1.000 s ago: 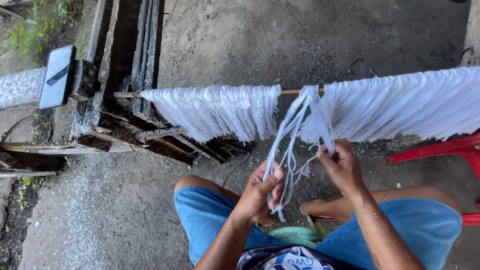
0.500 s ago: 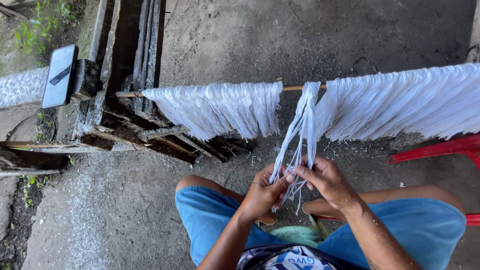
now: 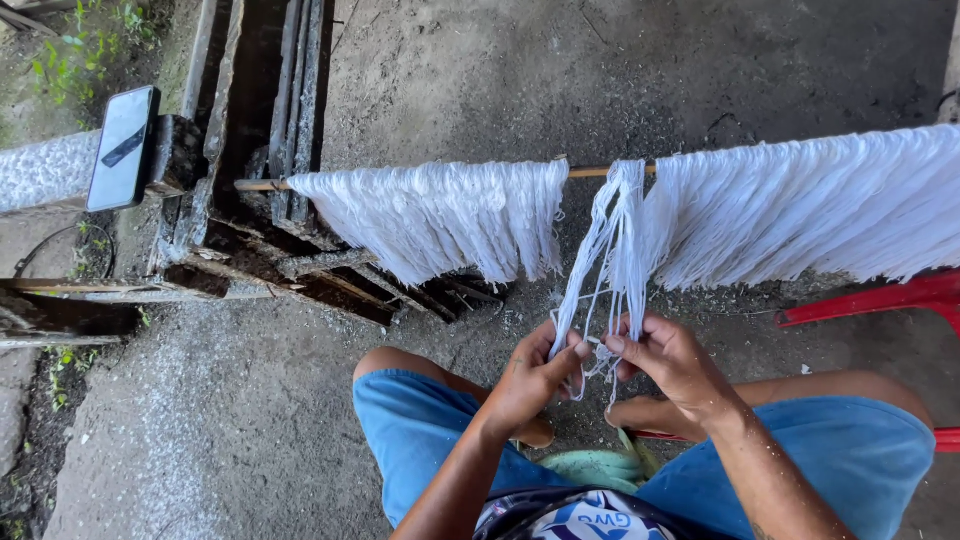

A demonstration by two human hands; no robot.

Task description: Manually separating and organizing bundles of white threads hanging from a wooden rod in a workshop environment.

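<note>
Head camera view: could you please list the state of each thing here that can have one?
Left hand: pinching the loose strands.
Right hand: pinching the same strands.
Loose strand bundle: hanging from the pole, pulled down.
White thread curtains: draped over the wooden pole.
Phone: propped up, screen dark.

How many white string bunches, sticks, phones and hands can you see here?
White string bunches hung on the stick: 3, a wide left bunch, a thin middle bunch and a wide right bunch
Thin wooden stick: 1
Black flat phone: 1
Hands on the middle bunch: 2, left hand and right hand
Total: 7
</note>
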